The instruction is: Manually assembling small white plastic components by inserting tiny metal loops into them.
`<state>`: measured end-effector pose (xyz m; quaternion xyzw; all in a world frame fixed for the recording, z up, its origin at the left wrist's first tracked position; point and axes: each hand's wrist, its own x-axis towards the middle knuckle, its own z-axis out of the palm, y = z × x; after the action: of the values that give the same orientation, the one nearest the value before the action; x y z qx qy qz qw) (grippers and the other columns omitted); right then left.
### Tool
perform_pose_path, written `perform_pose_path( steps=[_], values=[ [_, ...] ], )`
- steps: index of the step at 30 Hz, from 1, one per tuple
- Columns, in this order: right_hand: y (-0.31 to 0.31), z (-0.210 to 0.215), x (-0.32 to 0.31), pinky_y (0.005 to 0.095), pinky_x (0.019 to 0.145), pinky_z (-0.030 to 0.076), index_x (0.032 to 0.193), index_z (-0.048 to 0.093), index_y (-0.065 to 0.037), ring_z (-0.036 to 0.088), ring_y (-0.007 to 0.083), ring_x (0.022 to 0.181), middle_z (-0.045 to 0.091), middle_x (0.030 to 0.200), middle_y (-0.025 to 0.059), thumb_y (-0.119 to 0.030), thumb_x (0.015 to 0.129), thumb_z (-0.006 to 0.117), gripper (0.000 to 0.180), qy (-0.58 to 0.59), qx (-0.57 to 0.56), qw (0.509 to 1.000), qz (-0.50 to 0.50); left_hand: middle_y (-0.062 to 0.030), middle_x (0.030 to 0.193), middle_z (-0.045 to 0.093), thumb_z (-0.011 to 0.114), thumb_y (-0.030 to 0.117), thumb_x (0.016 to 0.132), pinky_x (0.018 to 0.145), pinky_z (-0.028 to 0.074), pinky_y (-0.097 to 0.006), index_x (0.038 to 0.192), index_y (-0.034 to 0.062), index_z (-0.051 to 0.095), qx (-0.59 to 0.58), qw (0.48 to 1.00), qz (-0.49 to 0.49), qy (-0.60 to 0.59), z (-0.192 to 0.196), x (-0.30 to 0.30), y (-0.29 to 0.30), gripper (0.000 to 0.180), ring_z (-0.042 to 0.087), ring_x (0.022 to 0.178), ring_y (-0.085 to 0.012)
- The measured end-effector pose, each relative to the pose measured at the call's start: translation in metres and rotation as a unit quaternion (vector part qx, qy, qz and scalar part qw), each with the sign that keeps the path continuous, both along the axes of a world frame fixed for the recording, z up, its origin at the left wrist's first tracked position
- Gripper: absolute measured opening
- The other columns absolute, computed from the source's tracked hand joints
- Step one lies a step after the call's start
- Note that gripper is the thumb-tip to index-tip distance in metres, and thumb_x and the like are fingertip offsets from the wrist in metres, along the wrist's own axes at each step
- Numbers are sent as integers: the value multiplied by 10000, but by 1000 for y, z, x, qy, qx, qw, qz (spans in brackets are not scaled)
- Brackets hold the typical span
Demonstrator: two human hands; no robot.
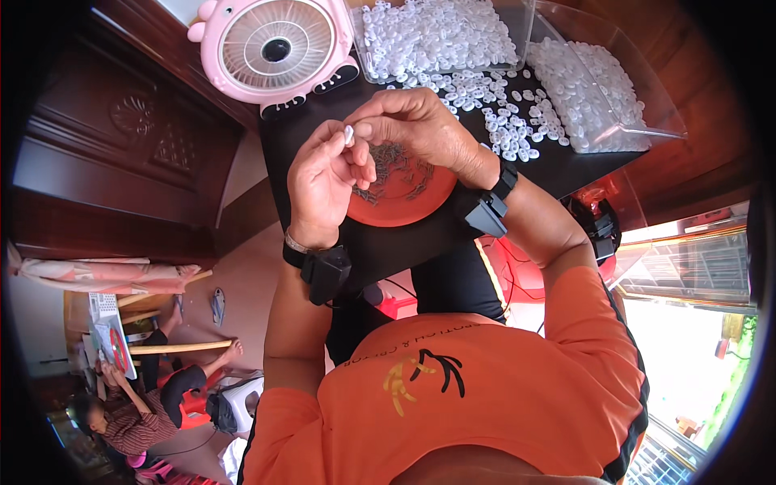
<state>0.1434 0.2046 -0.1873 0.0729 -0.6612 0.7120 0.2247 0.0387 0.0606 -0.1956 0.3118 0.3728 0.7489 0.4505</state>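
Observation:
My left hand (319,186) pinches a small white plastic piece (349,135) between thumb and forefinger, its other fingers curled. Close against it, the thumb and forefinger of my right hand (424,133) are pressed together; whatever they hold is too small or hidden to make out. Both hands are raised over a round orange-red dish (392,212), which holds many thin grey metal pins or screws (392,166). Loose white oval pieces with small holes (509,133) lie scattered on the black table beyond my right hand.
Two clear plastic bins, one at the back (529,36) and one at the right (638,129), are heaped with white pieces. A pink animal-shaped fan (349,40) stands at the back left. Another person (133,420) sits at the lower left, away from the table.

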Motion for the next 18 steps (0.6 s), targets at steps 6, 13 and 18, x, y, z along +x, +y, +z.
perform_pose_path(
  steps=[6, 13, 18],
  values=[
    [-1, -9, -3, 247, 720, 504, 999, 670, 10, 618, 111, 795, 643, 859, 47, -41, 862, 630, 152, 23, 128, 989, -74, -70, 721, 518, 448, 227, 932, 502, 411, -262, 921, 18, 515, -12, 998, -48, -28, -10, -2, 4, 220, 560, 592, -202],
    [-6, -1, 1, 275, 608, 508, 824, 621, -2, 628, 121, 695, 632, 723, 31, -50, 840, 630, 51, -69, 176, 977, -95, -49, 706, 530, 438, 229, 933, 485, 401, -228, 895, 34, 523, -62, 996, 38, 50, -15, 3, 3, 215, 545, 580, -151],
    [-3, -6, 0, 329, 615, 502, 846, 645, -37, 644, 253, 689, 640, 747, 99, -148, 763, 682, 144, 14, 352, 915, -195, -26, 692, 542, 455, 232, 929, 490, 387, -187, 851, 34, 525, -90, 982, 93, 140, -14, 4, 0, 224, 519, 563, -86]
  ],
)
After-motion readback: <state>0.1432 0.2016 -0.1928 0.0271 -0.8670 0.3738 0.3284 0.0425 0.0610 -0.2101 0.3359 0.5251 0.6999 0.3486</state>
